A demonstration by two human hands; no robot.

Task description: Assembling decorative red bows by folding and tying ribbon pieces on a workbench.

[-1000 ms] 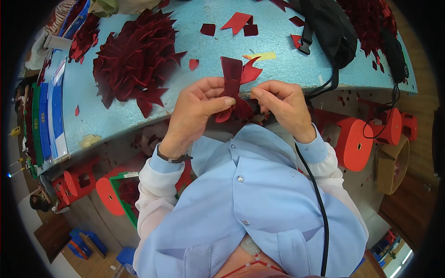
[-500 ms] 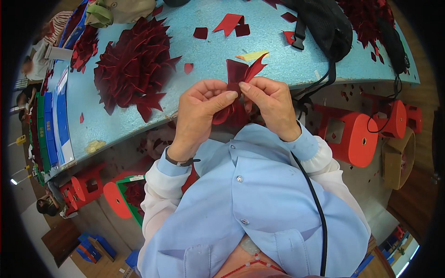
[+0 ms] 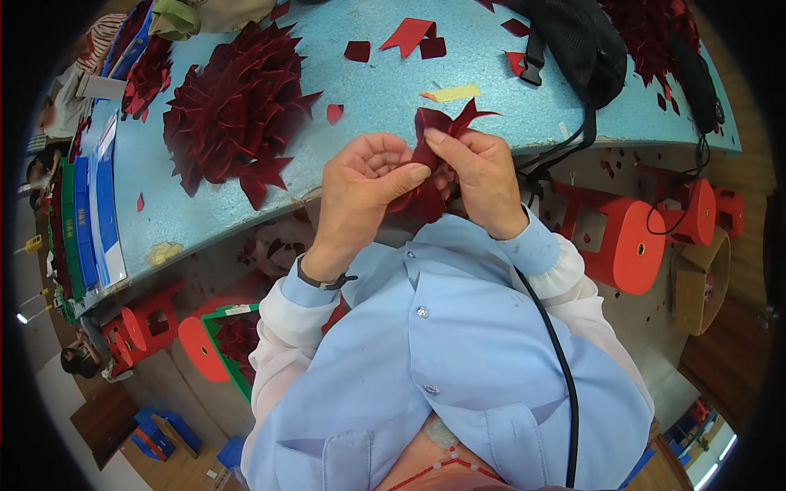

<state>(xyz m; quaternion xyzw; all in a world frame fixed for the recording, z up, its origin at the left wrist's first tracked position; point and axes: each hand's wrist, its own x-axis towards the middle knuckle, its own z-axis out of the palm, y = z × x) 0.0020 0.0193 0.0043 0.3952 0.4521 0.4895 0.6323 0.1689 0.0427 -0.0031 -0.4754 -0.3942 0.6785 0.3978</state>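
Both hands hold a dark red velvet ribbon bow (image 3: 432,123) just off the table's near edge. My left hand (image 3: 360,184) pinches its lower left side between thumb and fingers. The thumb and fingers of my right hand (image 3: 485,176) grip the bow higher up, near its middle. Two pointed ribbon tails stick up to the right, and looped ribbon hangs below my fingers. Part of the bow is hidden behind the fingers. To the left on the table lies a large heap of similar dark red ribbon pieces (image 3: 237,106).
The light blue table (image 3: 327,139) carries ribbon scraps, a yellow strip (image 3: 452,93) and a black bag (image 3: 577,49) with dangling straps. Red stools (image 3: 626,241) stand right. A green crate (image 3: 225,352) with red ribbon sits at my left. People are at the far left.
My hands have shifted slightly right with the bow. Its upper loop and tails have turned and folded, and my right thumb sits a little higher on it.
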